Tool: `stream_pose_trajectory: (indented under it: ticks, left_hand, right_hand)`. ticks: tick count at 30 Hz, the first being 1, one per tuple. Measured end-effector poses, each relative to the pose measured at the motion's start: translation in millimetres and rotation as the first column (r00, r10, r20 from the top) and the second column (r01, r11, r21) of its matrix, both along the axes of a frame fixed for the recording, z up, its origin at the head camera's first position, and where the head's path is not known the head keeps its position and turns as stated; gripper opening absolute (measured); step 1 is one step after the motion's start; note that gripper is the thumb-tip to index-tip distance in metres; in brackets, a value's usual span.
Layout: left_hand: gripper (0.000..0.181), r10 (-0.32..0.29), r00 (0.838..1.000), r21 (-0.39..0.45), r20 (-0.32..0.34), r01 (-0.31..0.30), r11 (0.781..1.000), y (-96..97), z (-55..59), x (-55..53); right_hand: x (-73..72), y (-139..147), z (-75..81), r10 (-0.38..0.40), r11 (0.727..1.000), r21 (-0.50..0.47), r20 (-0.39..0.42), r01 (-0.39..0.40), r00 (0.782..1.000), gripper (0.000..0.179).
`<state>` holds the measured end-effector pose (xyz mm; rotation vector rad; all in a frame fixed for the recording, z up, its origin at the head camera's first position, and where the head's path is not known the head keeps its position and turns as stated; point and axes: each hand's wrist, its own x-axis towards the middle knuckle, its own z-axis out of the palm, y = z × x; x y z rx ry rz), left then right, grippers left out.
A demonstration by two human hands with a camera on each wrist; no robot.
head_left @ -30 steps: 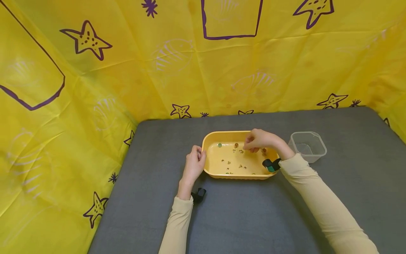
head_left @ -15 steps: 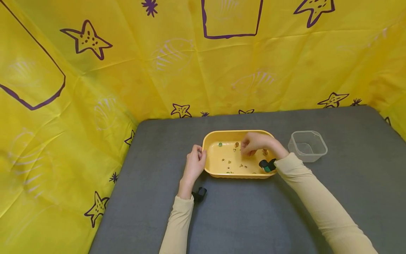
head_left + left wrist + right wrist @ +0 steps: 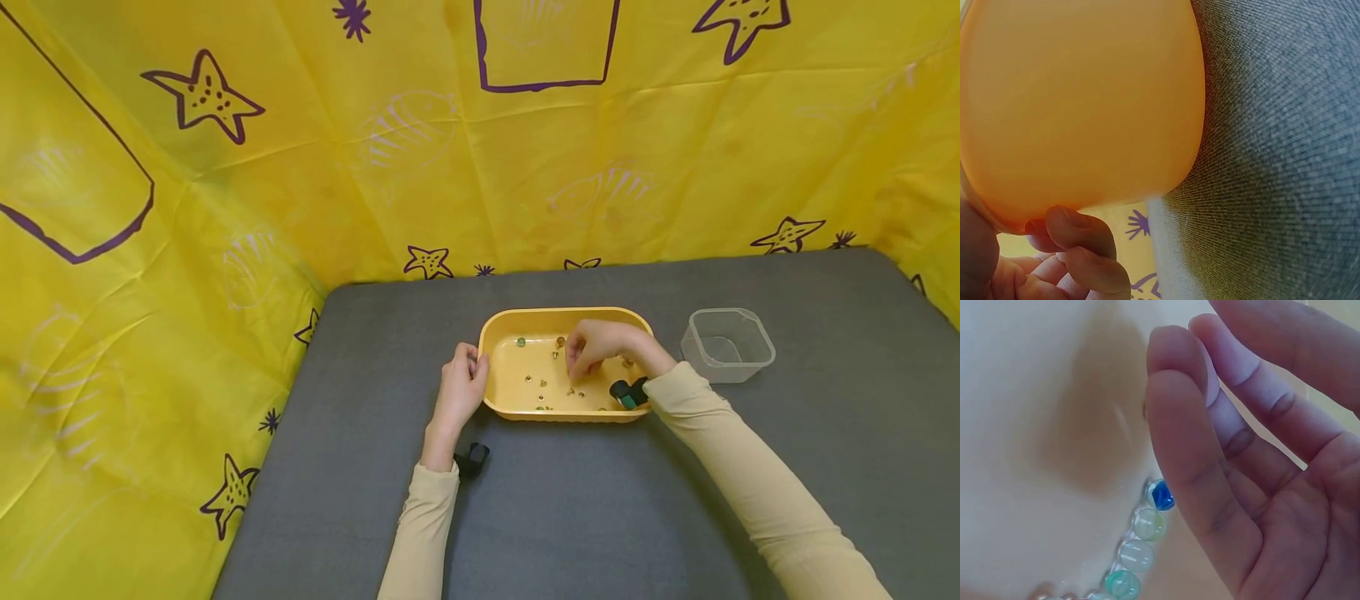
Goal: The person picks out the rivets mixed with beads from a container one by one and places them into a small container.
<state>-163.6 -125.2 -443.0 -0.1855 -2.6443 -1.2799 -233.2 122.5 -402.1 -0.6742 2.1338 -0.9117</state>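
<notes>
A shallow yellow plastic tray (image 3: 491,400) stands on the dark grey surface. At its left end my left hand (image 3: 459,387) grips the rim; the left wrist view shows the tray's outer wall (image 3: 1085,94) with curled fingers (image 3: 1079,231) against its edge. My right hand (image 3: 592,346) is inside the tray, fingers pointing down at the floor. Thumb and index finger (image 3: 1179,425) meet at their tips in the right wrist view; whether a small piece sits between them is hidden. Near that hand lie tiny brass-coloured pieces (image 3: 571,392) and an amber marble (image 3: 560,342). A green marble (image 3: 521,342) is farther left.
A clear square plastic container (image 3: 727,350) stands right of the tray, close to my right forearm. Clear glass marbles, one with a blue core (image 3: 1162,495), form a row in the right wrist view. A yellow patterned cloth (image 3: 495,183) hangs behind the grey surface (image 3: 555,517).
My right hand has moved slightly left and lower in the tray, toward the brass-coloured pieces near its front. My left hand has kept its grip on the rim.
</notes>
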Motion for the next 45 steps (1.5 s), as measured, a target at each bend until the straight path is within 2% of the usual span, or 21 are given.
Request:
stream_pose_trajectory:
  ticks: [24, 30, 45]
  left_hand:
    - [0.013, -0.005, 1.000, -0.003, 0.016, 0.005, 1.000, 1.5, 1.5, 0.9]
    - [0.012, -0.010, 1.000, -0.002, -0.010, 0.010, 1.000, 1.1, 1.4, 1.2]
    - [0.012, -0.015, 1.000, 0.005, -0.006, 0.015, 1.000, 0.2, 1.4, 1.6]
  right_hand:
    - [0.6, -3.0, -12.4, 0.119, 0.993, 0.005, 0.049, -0.120, 0.992, 0.010]
    - [-0.1, -5.0, -14.6, 0.136, 0.991, 0.013, 0.026, -0.136, 0.990, 0.009]
    - [2.0, -13.7, -14.5, 0.137, 0.987, 0.100, -0.066, -0.130, 0.988, 0.013]
